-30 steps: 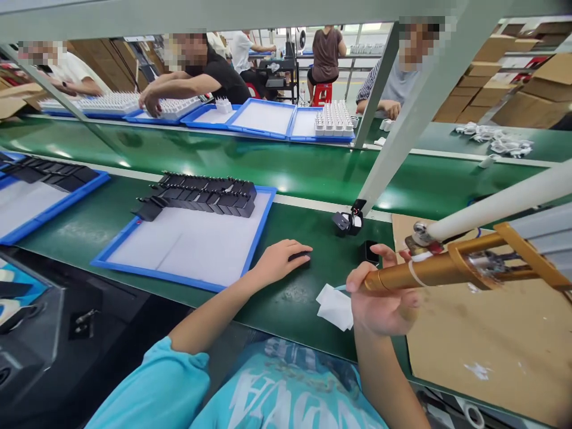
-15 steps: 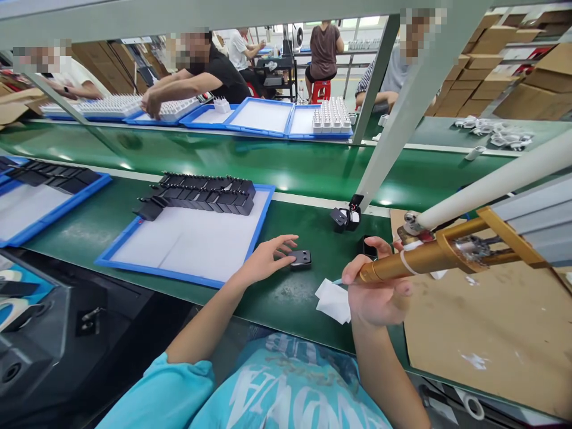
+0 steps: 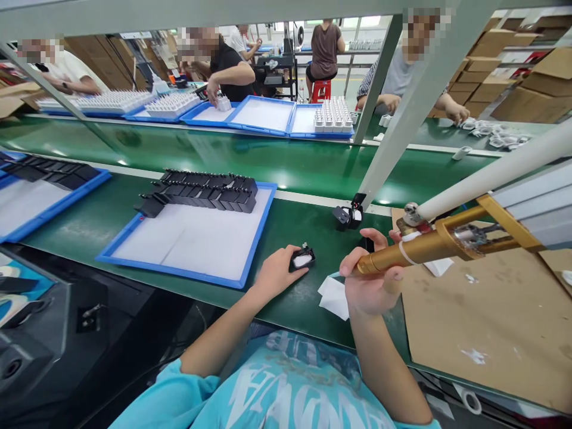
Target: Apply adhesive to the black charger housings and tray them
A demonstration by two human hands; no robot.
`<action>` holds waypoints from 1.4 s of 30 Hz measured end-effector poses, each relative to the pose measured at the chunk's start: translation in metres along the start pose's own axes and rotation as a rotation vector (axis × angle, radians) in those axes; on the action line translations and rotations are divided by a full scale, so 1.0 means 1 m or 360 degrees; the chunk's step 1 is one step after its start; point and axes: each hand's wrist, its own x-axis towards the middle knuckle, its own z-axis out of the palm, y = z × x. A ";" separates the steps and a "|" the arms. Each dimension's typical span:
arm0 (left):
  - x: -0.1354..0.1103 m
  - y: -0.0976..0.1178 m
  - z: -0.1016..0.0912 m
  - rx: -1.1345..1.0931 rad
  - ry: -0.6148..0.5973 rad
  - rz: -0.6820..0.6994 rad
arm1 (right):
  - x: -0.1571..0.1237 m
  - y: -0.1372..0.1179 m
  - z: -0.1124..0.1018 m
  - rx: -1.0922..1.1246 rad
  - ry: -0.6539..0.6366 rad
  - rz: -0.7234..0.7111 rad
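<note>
My left hand (image 3: 277, 269) is closed around a small black plug-adapter housing (image 3: 304, 260), thumb on the near side and fingers behind. White material shows in its open top, and a small metal-looking bit stands at its far edge. My right hand (image 3: 369, 277) grips the front of a gold cylindrical tool (image 3: 402, 255), with a thin pale-blue tip pointing left near the thumb. White paper (image 3: 335, 297) lies under that tip. Another black piece (image 3: 367, 244) is partly hidden behind the right fingers. Farther back, an opened black housing (image 3: 347, 217) rests by the metal post.
A blue-rimmed tray (image 3: 179, 275) at left holds rows of black adapters (image 3: 201, 190); another tray (image 3: 49, 221) stands beyond it. Cardboard (image 3: 473, 322) covers the right side. A slanted metal post (image 3: 393, 131) and white rod (image 3: 482, 170) cross above. Co-workers sit across the green belt (image 3: 223, 152).
My left hand has moved slightly right and taken hold of the black housing, which now shows its white-filled side instead of the face with two holes. My right hand has barely shifted.
</note>
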 end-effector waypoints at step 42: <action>-0.016 0.037 0.017 -0.0561 0.0434 0.0266 | -0.002 0.015 0.036 0.0077 -0.0222 -0.0079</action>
